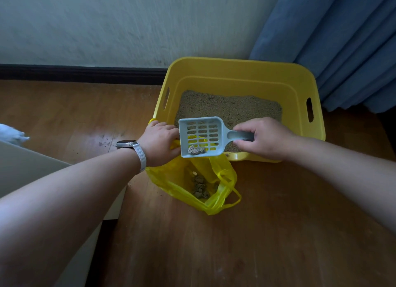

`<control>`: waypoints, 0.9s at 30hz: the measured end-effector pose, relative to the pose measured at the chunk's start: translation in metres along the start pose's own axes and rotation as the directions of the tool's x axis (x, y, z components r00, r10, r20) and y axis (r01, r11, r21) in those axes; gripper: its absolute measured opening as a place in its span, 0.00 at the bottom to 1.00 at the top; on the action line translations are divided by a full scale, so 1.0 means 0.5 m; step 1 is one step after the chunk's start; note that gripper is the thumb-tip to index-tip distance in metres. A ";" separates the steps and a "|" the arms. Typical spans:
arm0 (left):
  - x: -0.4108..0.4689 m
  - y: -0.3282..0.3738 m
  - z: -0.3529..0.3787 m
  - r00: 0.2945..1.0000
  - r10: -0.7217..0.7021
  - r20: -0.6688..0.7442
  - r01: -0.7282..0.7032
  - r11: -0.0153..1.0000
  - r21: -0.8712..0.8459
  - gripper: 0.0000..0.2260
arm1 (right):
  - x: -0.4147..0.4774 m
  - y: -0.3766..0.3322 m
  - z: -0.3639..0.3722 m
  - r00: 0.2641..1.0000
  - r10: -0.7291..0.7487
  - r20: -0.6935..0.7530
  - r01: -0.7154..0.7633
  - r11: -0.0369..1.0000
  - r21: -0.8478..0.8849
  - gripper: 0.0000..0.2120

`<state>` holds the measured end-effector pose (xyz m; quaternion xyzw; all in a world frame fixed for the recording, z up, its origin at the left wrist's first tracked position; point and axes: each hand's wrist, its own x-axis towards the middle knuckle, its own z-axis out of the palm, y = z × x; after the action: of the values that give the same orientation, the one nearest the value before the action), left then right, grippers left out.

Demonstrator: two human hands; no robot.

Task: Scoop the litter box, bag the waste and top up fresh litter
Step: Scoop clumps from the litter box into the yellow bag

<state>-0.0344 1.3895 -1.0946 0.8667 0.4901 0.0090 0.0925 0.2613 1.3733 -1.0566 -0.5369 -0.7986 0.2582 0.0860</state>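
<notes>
A yellow litter box point(240, 72) stands on the wooden floor against the wall, with tan litter point(231, 106) inside. My right hand point(263, 138) grips the handle of a pale blue slotted scoop point(201, 136), held over the box's near left corner. A grey clump point(196, 150) lies at the scoop's near edge. Below it a yellow plastic bag point(182, 179) sits open on the floor with several dark clumps point(200, 187) inside. My left hand point(159, 143), with a white-strapped watch on the wrist, holds the bag's upper edge beside the box corner.
A blue curtain point(342, 40) hangs at the right behind the box. A white wall with a dark skirting board point(81, 73) runs along the back. A pale flat panel point(32, 173) lies at the left. Scattered litter grains point(105, 143) dot the floor left of the box.
</notes>
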 end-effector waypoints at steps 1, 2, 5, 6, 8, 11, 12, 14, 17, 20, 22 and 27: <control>0.000 0.000 0.000 1.000 0.005 -0.010 -0.005 1.000 0.001 0.13 | -0.001 0.002 0.005 0.991 -0.102 -0.087 0.089 0.986 -0.139 0.09; 0.000 -0.001 0.001 1.000 0.008 -0.019 -0.008 1.000 0.002 0.11 | -0.002 0.005 0.011 0.964 -0.218 -0.152 0.171 0.948 -0.270 0.11; 0.001 -0.002 0.000 1.000 -0.007 0.009 0.007 0.999 0.034 0.12 | -0.010 0.010 0.028 0.858 -0.476 -0.193 0.338 0.807 -0.484 0.10; 0.002 -0.002 0.000 1.000 -0.011 0.018 0.010 0.999 0.041 0.13 | -0.012 0.009 0.032 0.827 -0.525 -0.203 0.364 0.773 -0.519 0.10; 0.003 -0.002 0.001 1.000 -0.013 0.017 0.013 0.999 0.043 0.12 | -0.013 0.007 0.033 0.778 -0.582 -0.238 0.382 0.738 -0.556 0.09; 0.004 0.000 0.001 0.999 -0.021 0.028 0.020 0.999 0.046 0.12 | -0.011 0.002 0.026 0.754 -0.599 -0.271 0.381 0.734 -0.563 0.08; 0.004 -0.001 0.000 0.999 -0.023 0.037 0.022 0.999 0.048 0.12 | -0.010 0.001 0.025 0.753 -0.598 -0.275 0.380 0.737 -0.559 0.08; 0.004 -0.001 -0.005 0.997 -0.029 0.068 0.026 0.999 0.047 0.14 | -0.010 -0.002 0.023 0.773 -0.570 -0.278 0.378 0.766 -0.520 0.07; 0.004 -0.001 -0.007 0.996 -0.017 0.091 0.012 0.998 0.060 0.13 | -0.012 -0.012 0.025 0.868 -0.410 -0.279 0.322 0.893 -0.314 0.11; 0.003 -0.002 -0.004 0.995 -0.032 0.089 0.027 0.998 0.053 0.15 | -0.013 -0.017 0.019 0.937 -0.241 -0.253 0.211 0.967 -0.142 0.15; 0.002 -0.002 -0.003 0.997 -0.024 0.080 0.023 1.000 0.019 0.15 | -0.014 -0.021 0.008 0.963 -0.153 -0.222 0.138 0.987 -0.079 0.13; 0.002 -0.001 0.000 0.999 -0.013 0.043 0.012 0.999 0.029 0.14 | 0.002 -0.021 -0.015 0.989 0.133 -0.070 -0.109 0.957 0.269 0.05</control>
<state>-0.0345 1.3907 -1.0946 0.8649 0.4935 -0.0173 0.0904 0.2553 1.3734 -1.0452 -0.5792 -0.7180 0.3436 0.1759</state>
